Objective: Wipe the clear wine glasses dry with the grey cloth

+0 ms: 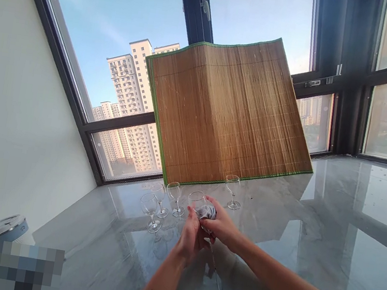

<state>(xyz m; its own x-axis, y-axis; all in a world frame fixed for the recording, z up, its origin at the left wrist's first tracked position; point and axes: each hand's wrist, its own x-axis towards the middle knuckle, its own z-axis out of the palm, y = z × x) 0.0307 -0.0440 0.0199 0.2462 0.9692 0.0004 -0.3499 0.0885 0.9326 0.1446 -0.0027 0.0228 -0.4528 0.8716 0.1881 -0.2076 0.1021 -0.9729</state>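
Observation:
A clear stemmed glass [196, 199] is held in front of me, bowl upward, over the tiled surface. My left hand [192, 235] has its fingers closed around the lower part of the glass. On the other side, my right hand [220, 222] presses a crumpled grey-and-white cloth [209, 212] against the bowl. Fingers and cloth hide the stem and foot. To the left of my hands, several similar glasses stand upright, the nearest glass [151, 212] in front and another glass [175, 198] behind it. One more glass [233, 193] stands alone beyond my right hand.
A bamboo mat [227, 116] with green edging leans upright against the windows behind the glasses. Glossy grey marble-like tiles [100, 248] form the surface, with a thin pale seam running toward me. At the lower left is a white-lidded container [6, 225], partly pixelated. A pale wall rises on the left.

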